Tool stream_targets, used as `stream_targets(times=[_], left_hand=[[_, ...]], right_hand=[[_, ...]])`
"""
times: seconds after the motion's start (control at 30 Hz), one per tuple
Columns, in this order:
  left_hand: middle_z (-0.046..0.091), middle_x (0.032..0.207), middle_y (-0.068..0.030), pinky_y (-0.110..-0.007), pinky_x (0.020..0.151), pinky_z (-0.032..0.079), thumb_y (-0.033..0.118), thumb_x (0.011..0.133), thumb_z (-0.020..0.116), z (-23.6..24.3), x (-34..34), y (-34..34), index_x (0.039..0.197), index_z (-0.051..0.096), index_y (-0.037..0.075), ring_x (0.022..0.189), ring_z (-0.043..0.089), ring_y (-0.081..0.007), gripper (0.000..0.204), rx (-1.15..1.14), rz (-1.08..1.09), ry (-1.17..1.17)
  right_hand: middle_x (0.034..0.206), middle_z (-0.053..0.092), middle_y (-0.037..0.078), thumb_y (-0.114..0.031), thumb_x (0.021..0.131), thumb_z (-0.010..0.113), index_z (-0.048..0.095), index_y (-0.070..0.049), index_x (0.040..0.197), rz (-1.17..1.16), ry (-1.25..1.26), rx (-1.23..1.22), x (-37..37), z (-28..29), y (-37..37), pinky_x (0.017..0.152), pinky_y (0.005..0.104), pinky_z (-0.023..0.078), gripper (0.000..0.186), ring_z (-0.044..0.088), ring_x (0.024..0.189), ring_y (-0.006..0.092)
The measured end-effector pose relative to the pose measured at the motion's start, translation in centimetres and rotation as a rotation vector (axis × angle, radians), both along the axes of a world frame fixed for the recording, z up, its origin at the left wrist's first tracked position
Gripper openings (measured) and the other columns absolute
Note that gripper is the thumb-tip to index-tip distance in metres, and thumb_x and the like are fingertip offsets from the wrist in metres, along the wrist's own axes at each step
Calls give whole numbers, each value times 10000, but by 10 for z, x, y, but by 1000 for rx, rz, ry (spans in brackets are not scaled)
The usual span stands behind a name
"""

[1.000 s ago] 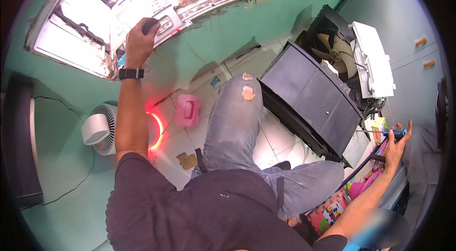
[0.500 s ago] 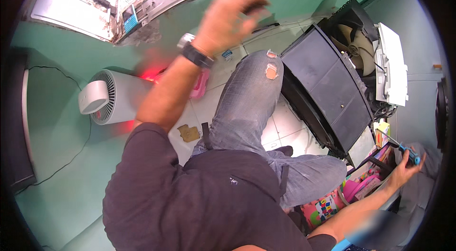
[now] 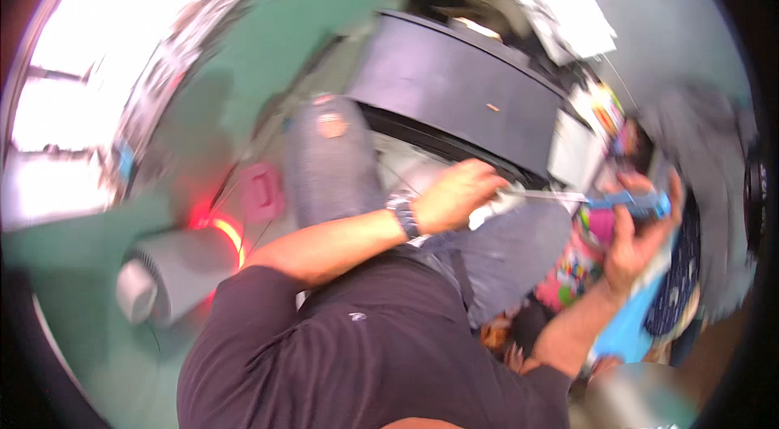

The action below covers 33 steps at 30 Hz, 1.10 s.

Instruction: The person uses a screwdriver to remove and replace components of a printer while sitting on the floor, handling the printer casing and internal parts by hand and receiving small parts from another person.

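Observation:
The picture is blurred by motion. My left hand (image 3: 456, 195), with a dark watch (image 3: 403, 215) on its wrist, is closed in a fist over my knee, at the end of a thin pale rod (image 3: 544, 195). The rod runs right to a blue handle (image 3: 637, 203), which my right hand (image 3: 634, 246) grips with the fingers wrapped round it. Both hands sit in front of a black cabinet (image 3: 471, 88). My jeans-clad leg (image 3: 329, 161) stretches toward the floor.
A white fan heater (image 3: 166, 275) with a red glow (image 3: 227, 230) stands at the left by the green wall. A pink object (image 3: 261, 189) lies on the floor. Colourful items (image 3: 572, 271) and a blue cloth (image 3: 629, 331) crowd the right. A bright window (image 3: 65, 104) is upper left.
My left hand has come down from the window and swung right to the rod's end. My right hand with the blue handle has moved inward. The view has turned right.

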<state>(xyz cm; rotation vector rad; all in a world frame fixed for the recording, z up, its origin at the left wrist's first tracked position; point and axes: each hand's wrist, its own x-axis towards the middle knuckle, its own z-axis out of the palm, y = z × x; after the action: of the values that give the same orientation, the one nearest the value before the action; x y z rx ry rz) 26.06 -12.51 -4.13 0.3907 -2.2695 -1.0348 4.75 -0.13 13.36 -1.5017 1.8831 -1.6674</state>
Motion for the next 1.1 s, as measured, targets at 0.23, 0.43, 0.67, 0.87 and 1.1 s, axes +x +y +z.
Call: stream_targets(times=[0.23, 0.43, 0.67, 0.87, 1.1], left_hand=[[665, 993, -123, -424, 796, 529, 145, 901, 750, 5, -17, 12, 1153, 694, 48, 925, 642, -328, 275, 6, -121, -47], [670, 987, -115, -423, 780, 527, 134, 895, 757, 6, -40, 22, 1128, 697, 54, 909, 644, -326, 254, -17, -183, -66], [666, 991, -109, -419, 793, 532, 115, 899, 747, -1, -55, 28, 1113, 697, 54, 928, 649, -322, 228, -52, -222, -76], [650, 982, -138, -410, 804, 557, 52, 884, 707, 4, -60, -40, 1151, 700, 68, 909, 677, -321, 267, -122, 108, -265], [667, 964, -155, -433, 838, 533, 111, 920, 643, -42, -84, -128, 1025, 738, 56, 908, 643, -348, 152, -339, 176, -444]], right_hand=[[1201, 630, 168, 30, 914, 727, 253, -92, 1584, 20, -219, 11, 0, -6, 28, 931, 375, 589, 830, 701, 1030, 237], [1236, 623, 177, 24, 924, 722, 249, -89, 1580, -13, -206, -72, -19, -21, 61, 939, 374, 594, 818, 695, 1054, 233], [1240, 621, 186, 19, 930, 719, 251, -88, 1573, -54, -201, -62, -27, -30, 78, 954, 379, 589, 803, 689, 1066, 233], [1229, 623, 190, 8, 934, 724, 265, -93, 1565, -173, -203, -125, -35, -25, 85, 965, 385, 577, 787, 689, 1061, 237], [1247, 623, 176, 67, 934, 684, 283, -100, 1565, -189, -245, -167, -33, -37, 54, 967, 385, 554, 766, 686, 1053, 251]])
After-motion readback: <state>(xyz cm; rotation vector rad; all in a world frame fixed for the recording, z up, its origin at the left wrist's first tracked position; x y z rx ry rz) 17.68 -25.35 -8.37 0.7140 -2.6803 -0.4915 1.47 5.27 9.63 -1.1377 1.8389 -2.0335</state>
